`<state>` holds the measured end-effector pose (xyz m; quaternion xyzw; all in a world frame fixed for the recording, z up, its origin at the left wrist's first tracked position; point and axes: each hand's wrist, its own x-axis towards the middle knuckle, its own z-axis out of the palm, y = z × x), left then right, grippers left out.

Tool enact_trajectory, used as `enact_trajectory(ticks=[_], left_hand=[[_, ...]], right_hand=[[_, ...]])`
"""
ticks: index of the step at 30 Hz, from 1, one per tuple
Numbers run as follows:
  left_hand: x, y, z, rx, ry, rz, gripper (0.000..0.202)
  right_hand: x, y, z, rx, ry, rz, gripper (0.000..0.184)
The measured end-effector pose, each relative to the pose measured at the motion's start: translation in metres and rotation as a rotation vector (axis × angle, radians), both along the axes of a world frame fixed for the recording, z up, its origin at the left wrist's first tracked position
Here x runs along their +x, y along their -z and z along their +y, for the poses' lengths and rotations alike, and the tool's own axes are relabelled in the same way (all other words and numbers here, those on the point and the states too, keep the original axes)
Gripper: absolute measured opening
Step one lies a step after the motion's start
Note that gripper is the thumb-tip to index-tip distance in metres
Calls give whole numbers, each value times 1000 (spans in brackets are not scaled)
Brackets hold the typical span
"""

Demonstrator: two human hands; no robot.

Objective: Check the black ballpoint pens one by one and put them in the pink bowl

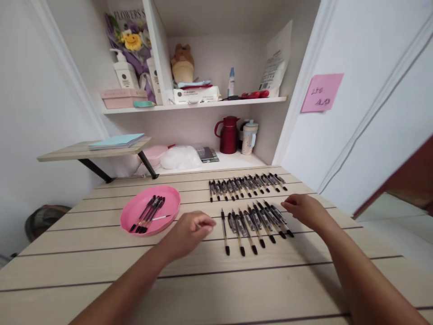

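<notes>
Several pens [225,232] with black ends lie side by side in a slanting front row on the slatted table. My left hand [191,231] hovers just left of this row, its fingers curled toward the thumb. Whether it pinches anything small cannot be made out. At the row's right end is my right hand [302,210], closed, with fingertips close to the upper ends of the pens; its inner side is hidden. Behind the front row runs a second row of similar pens [248,186]. A pink dish [172,198] left of my left hand holds several dark pens and a thin white stick.
A small raised shelf [64,152] with papers [117,141] stands at the back left. Behind the table are a red jug [229,135], a pale cup [249,137] and a white plastic bag [181,158]. A pink note [322,92] hangs on the right wall.
</notes>
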<state>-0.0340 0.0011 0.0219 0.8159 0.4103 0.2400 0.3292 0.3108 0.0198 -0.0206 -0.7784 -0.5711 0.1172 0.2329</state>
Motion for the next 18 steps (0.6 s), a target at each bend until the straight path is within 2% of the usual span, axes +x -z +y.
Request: enact_trajectory(ticks=[5,8,13,16,18], left_hand=[[27,17,-18,-54,158,41,23],[37,22,-24,-60,213,31,24],[48,24,-31,-136,240,-2,22],[54,31,-32,-270,226,-58,20],[61,37,-31,-409,202,-134,18]], right_hand=[[0,1,-16,-167,-22,-146,23],[-7,3,-28,-210,-70,-191,25],[-18,19,-37,-180,-39,-265,21],[-18,23,-37,-129,-4,-237,14],[-19,20,-37,-71,8,-179,12]])
